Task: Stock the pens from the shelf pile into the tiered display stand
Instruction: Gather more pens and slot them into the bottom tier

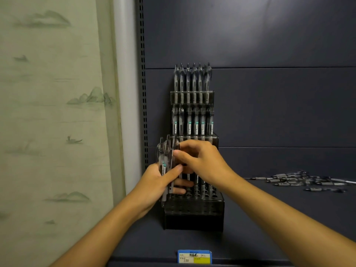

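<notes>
Right now the bundle of pens (166,160) stands roughly upright, long axis vertical, clicker ends up and tips down, clenched in the left hand (157,182), whose fingers (174,171) wrap the lower barrels. Right hand (202,162) sits just beside it, to the bundle's right and slightly higher; its fingertips (178,152) pinch at the rightmost pen of the bundle, near the upper barrel, so the right hand looks closed on that one pen, though how firm the grip is I cannot tell. From those fingertips, the open holes of the lowest tier (194,195) lie below and a little right, partly hidden behind both hands; a few pens already stand there. So the coming move likely turns on pulling one pen up and right out of the bundle, keeping it vertical, then dropping it tip-first into a free hole. Right hand is the nearer one to the display stand (192,209). Upper two tiers look full. Farther out, well apart to the right of the fingers, the shelf pile (300,181) lies flat on the shelf (269,218). A price tag (194,256) sits on the front edge.
</notes>
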